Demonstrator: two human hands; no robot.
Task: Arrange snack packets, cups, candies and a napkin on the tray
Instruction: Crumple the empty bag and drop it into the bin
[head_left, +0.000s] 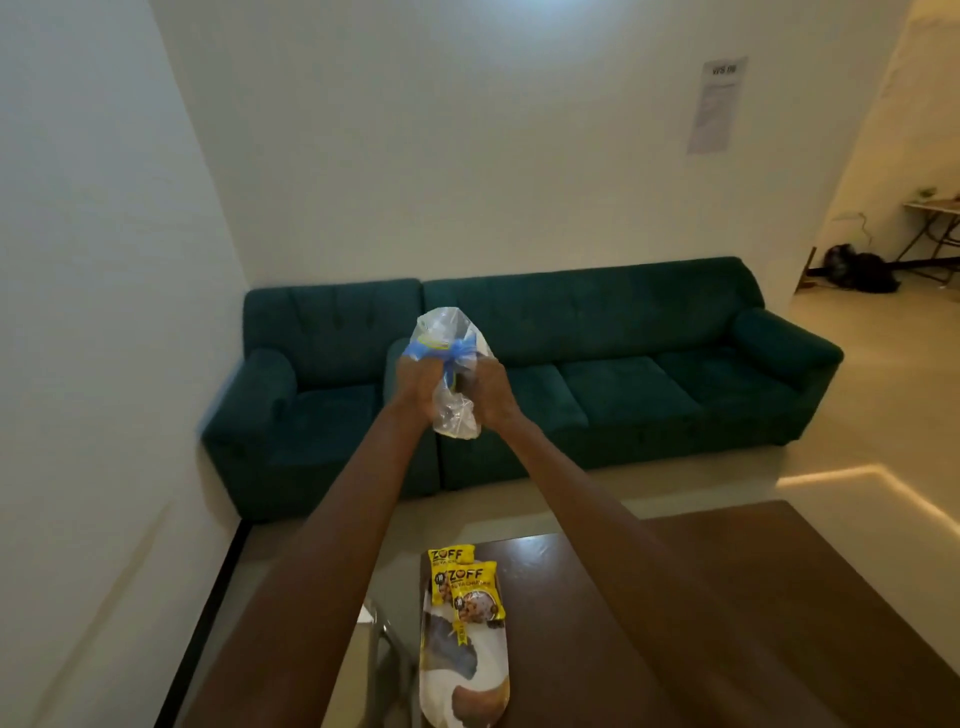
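Both my arms are stretched out in front of me, high above the table. My left hand (415, 382) and my right hand (491, 392) both grip a clear plastic bag (454, 415) with blue and yellow print near its top. What the bag holds is too blurred to tell. Below, two yellow snack packets (470, 584) lie on a long white tray with a brown pattern (462, 680), which rests on the dark brown table (701, 597). My forearms cover part of the tray and table.
A dark green sofa (623, 364) stands against the far wall, with a matching armchair (311, 389) at its left. A white wall runs close along my left. At the right, a doorway opens onto another room with a folding table (935, 213).
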